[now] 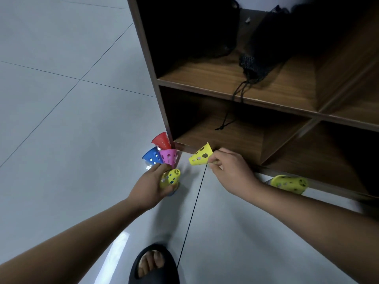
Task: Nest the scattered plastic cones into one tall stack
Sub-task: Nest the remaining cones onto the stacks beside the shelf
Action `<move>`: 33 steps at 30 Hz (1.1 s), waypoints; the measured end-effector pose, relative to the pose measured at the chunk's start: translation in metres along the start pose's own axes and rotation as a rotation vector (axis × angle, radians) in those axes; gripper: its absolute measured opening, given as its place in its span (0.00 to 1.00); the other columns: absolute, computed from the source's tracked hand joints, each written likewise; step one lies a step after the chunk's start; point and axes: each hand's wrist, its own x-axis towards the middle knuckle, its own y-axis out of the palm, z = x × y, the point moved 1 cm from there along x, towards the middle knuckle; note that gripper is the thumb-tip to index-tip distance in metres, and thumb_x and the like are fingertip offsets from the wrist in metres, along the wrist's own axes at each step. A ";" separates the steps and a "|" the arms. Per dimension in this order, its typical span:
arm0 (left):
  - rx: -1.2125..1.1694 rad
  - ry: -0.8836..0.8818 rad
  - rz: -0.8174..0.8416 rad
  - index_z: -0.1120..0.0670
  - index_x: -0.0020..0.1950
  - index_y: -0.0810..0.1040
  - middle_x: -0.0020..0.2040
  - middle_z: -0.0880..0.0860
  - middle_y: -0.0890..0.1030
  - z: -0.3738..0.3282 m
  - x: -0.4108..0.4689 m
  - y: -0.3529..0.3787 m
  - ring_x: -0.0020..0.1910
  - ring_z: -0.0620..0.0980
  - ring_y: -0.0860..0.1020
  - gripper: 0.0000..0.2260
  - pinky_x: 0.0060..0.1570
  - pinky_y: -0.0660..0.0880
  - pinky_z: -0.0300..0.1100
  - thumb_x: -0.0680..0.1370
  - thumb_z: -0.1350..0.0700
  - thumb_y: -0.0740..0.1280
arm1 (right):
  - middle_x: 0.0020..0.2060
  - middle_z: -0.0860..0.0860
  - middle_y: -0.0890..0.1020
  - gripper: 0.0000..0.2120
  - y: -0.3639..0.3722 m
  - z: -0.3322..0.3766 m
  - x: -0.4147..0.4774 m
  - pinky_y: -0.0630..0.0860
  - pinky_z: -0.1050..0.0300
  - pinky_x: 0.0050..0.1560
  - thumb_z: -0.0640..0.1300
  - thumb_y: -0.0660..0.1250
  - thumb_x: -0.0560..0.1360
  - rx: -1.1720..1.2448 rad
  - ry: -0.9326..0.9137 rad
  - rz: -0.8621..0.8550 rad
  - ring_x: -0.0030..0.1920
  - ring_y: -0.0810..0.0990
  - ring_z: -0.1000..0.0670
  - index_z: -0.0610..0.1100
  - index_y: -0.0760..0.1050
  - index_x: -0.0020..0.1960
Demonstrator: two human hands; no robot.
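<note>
An indoor room, likely a home: glossy pale floor tiles (61,99) and wooden cubby shelving (256,95).

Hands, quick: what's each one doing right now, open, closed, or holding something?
Left hand: closed, grips a yellow perforated cone.
Right hand: closed, pinches a second yellow cone with its fingertips.

Open floor (61,119) left; shelf unit (164,103) blocks right

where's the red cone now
Head view, centre: the red cone lies by the shelf at its lower left corner, just beyond the blue cone and pink cone.
</note>
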 end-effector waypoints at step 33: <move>-0.487 0.360 -0.008 0.48 0.67 0.74 0.59 0.43 0.82 -0.287 0.022 0.050 0.62 0.47 0.82 0.20 0.62 0.78 0.44 0.80 0.48 0.77 | 0.38 0.52 0.85 0.12 -0.138 -0.085 -0.159 0.78 0.41 0.47 0.38 0.63 0.84 0.363 0.506 -0.220 0.39 0.82 0.51 0.56 0.71 0.52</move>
